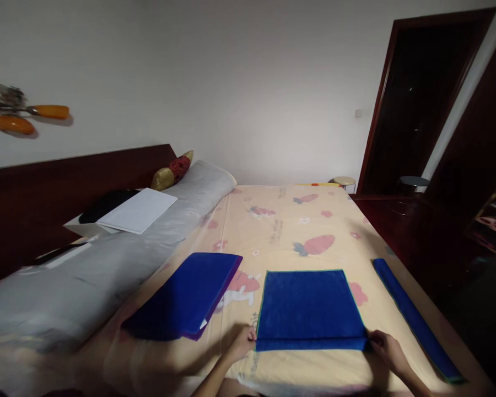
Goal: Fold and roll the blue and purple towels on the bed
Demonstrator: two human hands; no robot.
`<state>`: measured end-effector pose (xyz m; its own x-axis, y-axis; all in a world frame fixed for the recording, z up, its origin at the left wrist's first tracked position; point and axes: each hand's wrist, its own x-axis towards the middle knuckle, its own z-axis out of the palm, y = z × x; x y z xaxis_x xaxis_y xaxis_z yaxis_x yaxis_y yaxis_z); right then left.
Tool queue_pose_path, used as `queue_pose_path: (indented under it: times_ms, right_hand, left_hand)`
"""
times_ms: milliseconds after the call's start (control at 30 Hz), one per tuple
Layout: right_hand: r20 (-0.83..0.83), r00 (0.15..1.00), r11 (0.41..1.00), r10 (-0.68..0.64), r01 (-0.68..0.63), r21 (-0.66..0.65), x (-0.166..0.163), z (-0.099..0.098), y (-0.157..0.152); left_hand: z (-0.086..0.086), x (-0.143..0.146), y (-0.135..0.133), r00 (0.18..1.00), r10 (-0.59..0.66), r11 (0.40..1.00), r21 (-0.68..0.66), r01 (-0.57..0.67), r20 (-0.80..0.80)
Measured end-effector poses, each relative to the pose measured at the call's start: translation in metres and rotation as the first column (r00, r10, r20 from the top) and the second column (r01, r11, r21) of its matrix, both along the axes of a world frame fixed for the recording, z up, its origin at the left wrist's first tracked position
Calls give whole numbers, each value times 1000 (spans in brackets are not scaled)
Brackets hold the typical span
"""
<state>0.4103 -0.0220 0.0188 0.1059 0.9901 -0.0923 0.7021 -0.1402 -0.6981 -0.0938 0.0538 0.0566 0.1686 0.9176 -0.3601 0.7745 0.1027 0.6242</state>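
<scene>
A blue towel [306, 303] with green edging lies flat on the patterned bedsheet in front of me, its near edge folded over in a narrow strip. My left hand [243, 342] pinches the left end of that strip. At the opposite end, my right hand [385, 347] has its fingers closed on the towel's near right corner. Further right, a rolled blue towel [415, 320] lies along the bed's edge. To the left rests a stack of folded blue and purple cloths [186, 298] with a small white label showing.
The bed [273, 248] has a sheet with strawberry prints. A long grey pillow [149, 248] lies by the dark headboard [66, 182], bearing a white flat board [138, 209]. A red and gold cushion [173, 171] sits behind. Stools [344, 181] stand near the dark doorway [430, 105].
</scene>
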Motion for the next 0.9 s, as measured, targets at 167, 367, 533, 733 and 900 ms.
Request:
queue_pose_path:
  times_ms: [167,367,533,733,900]
  right_hand:
    - [73,996,998,47,-49,31,-1,-14,-3]
    - [317,947,991,53,-88,97,0,-31,-5]
    - [435,898,968,70,-166,188,-1,-32,-6]
    - [456,882,952,118,-231,201,-8,-15,-11]
    - [561,826,922,55,-257,288,-14,-11,-14]
  left_hand:
    - [0,8,-5,994,-8,998,67,16,-113]
    - [10,22,-11,934,-69,983,135,124,-351]
    - [19,32,-16,900,-166,963,130,236,-404]
    - [27,39,-21,853,-194,941,153,301,-485]
    - [22,48,-26,822,-154,940,175,293,-548]
